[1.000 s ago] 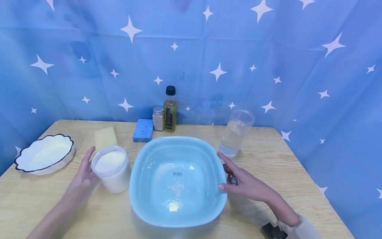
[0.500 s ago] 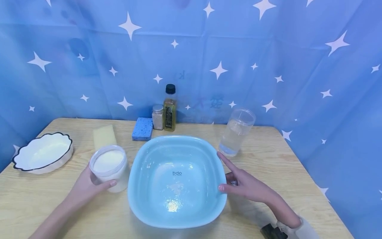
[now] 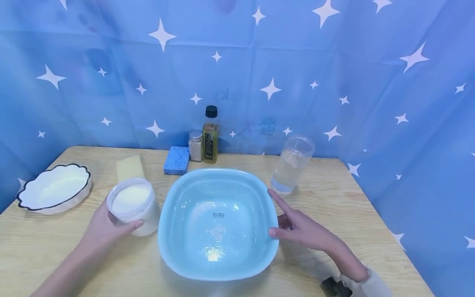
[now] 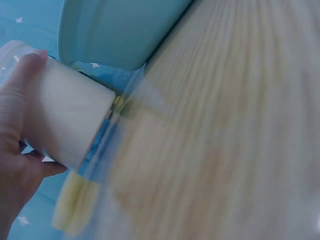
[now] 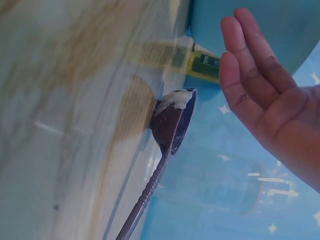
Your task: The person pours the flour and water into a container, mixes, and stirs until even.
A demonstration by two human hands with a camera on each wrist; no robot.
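While left hand [image 3: 105, 225] grips, tub [image 3: 131, 204] stands upright.

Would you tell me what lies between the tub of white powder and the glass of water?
The light blue basin sits between the tub of white powder, held by the left hand, and the glass of water; the head view shows it.

Left arm: bare forearm enters from the lower left of the head view and runs up toward centre left.
Left hand [image 3: 105, 225]: curled in a grip, thumb across the near side toward the right, fingers wrapped behind.
Right arm: comes in from the lower right corner, a pale sleeve at the wrist.
Right hand [image 3: 302, 229]: fingers straight and together, index pointing up-left, thumb stretched left, palm open.
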